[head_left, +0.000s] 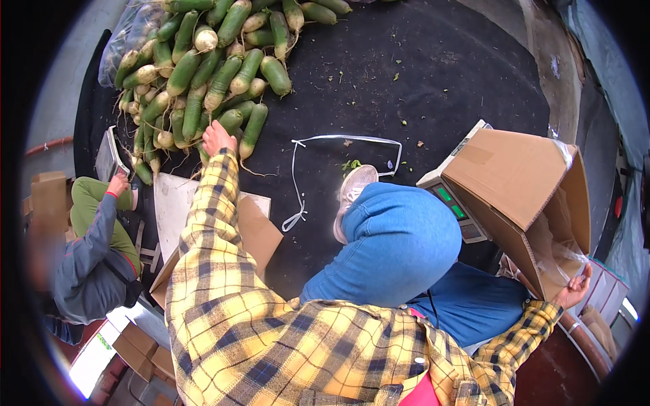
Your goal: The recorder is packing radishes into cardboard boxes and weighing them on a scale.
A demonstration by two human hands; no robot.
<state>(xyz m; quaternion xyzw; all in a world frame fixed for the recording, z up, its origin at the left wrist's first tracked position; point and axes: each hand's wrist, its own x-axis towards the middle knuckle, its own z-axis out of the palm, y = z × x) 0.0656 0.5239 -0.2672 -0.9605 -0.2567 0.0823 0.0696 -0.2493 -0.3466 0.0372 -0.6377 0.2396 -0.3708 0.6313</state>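
Note:
My left hand (219,137) is stretched out to the near edge of a big heap of green radishes (196,81), which have pale root ends. Its fingers are curled down over a radish, mostly hidden under the hand. To the right, an open cardboard box (514,169) lies tilted on a scale (467,220) with a lit green display. A clear plastic liner (558,237) shows in the box's mouth. My right hand (574,289) is at the lower edge of that mouth, fingers bent against the rim and liner.
A white strap (349,137) lies looped on the black ground sheet (406,68), near my shoe (355,189). Another cardboard box (254,233) stands beneath my left arm, beside a white board (169,203). A co-worker (101,250) sits at the left near a second scale (110,157).

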